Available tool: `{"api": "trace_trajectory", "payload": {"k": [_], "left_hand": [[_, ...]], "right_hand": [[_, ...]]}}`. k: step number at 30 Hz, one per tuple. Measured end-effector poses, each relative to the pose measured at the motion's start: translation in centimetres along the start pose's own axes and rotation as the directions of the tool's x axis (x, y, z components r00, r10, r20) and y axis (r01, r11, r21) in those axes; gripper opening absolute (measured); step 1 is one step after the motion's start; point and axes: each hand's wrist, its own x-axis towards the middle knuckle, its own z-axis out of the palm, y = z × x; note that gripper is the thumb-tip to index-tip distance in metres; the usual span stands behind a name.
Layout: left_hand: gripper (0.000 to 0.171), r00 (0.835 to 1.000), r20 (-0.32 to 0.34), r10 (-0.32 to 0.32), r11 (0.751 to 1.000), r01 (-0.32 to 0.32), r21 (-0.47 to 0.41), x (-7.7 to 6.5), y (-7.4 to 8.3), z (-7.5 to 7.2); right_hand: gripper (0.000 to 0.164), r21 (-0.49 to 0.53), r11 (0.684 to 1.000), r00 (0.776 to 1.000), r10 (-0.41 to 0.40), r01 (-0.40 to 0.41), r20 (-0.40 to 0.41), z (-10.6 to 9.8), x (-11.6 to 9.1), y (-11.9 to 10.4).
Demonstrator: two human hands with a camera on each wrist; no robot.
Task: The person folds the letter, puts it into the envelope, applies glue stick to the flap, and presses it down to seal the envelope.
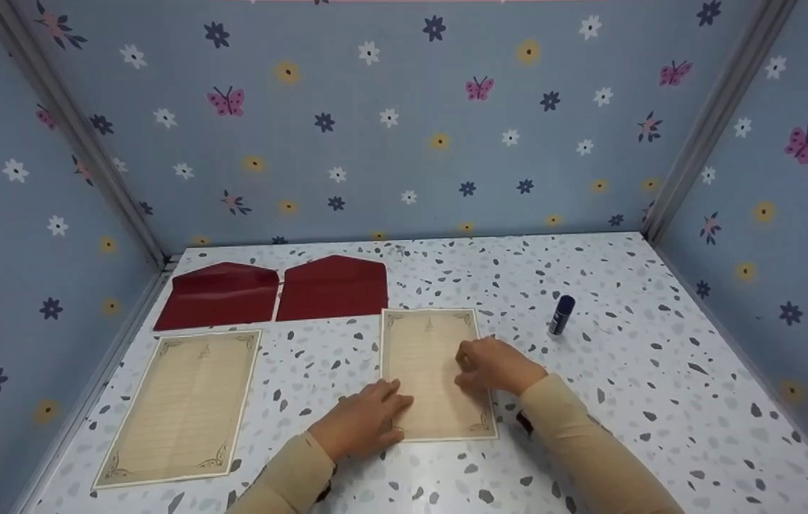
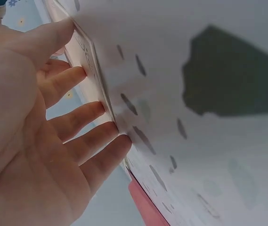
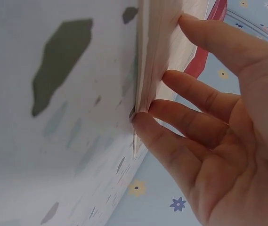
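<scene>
A cream letter sheet (image 1: 427, 371) with ornate corners and a pale border lies on the speckled table. Across its lower left part rests my left hand (image 1: 365, 422), fingers spread; in the left wrist view the fingertips (image 2: 106, 106) touch along the paper's edge. My right hand (image 1: 500, 365) bends over the sheet's right side. Seen from the right wrist, its fingertips (image 3: 143, 120) touch the paper edge (image 3: 145, 61), which looks layered, and nothing is visibly pinched. A second cream sheet (image 1: 179, 410) lies at the left, away from both hands.
Two dark red envelopes (image 1: 222, 294) with raised flaps lie side by side at the back left. The right one (image 1: 336, 291) reaches near the middle sheet's top corner. A dark blue glue stick (image 1: 562, 315) is at the right. Flowered panels (image 1: 404, 128) enclose the table.
</scene>
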Motion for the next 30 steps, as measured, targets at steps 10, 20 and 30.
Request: {"api": "trace_trajectory", "payload": {"k": [10,20,30], "left_hand": [[0.057,1.000,0.005,0.010,1.000,-0.010,0.022,0.1,-0.1,0.1],[0.057,1.000,0.021,0.000,1.000,0.000,0.019,0.3,-0.2,-0.2],[0.057,0.999,0.031,-0.025,1.000,0.026,-0.014,0.5,-0.2,-0.4]], "right_hand": [[0.038,-0.057,0.998,0.997,0.020,-0.025,-0.078,-0.5,2.1,0.6],[0.071,-0.123,0.992,0.999,0.021,-0.025,-0.034,-2.2,4.9,1.8],[0.095,-0.194,0.979,0.998,0.067,-0.063,0.014,-3.0,6.8,2.6]]}}
